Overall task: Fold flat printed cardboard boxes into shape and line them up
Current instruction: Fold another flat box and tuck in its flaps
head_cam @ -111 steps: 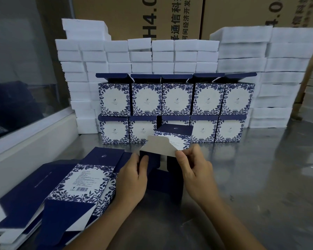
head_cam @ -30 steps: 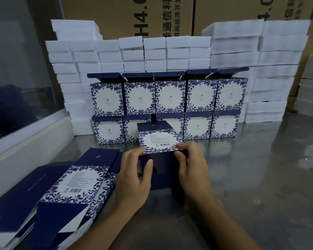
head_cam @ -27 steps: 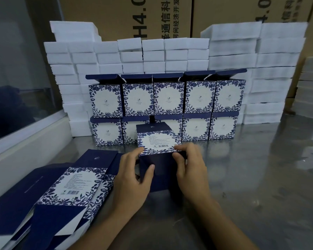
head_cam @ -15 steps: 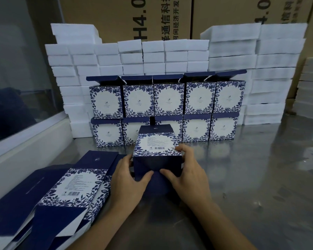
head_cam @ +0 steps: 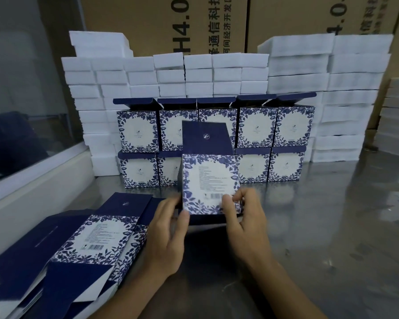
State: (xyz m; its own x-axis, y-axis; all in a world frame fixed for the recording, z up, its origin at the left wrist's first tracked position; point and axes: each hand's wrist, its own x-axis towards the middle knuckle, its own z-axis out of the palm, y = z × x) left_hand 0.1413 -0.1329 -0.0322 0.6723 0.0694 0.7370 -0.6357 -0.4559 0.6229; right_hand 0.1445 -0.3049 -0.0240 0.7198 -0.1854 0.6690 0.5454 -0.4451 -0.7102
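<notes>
Blue-and-white floral cardboard box (head_cam: pixel 209 185) is standing on the steel table (head_cam: pixel 320 226), left grip (head_cam: pixel 168 236) and right grip (head_cam: pixel 244 217) pinching its lower corners; squeezing risks buckling it.

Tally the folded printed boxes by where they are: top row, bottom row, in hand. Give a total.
Top row: 5
Bottom row: 5, two partly hidden
In hand: 1, the box gripped by the left hand and right hand
Total: 11
</notes>
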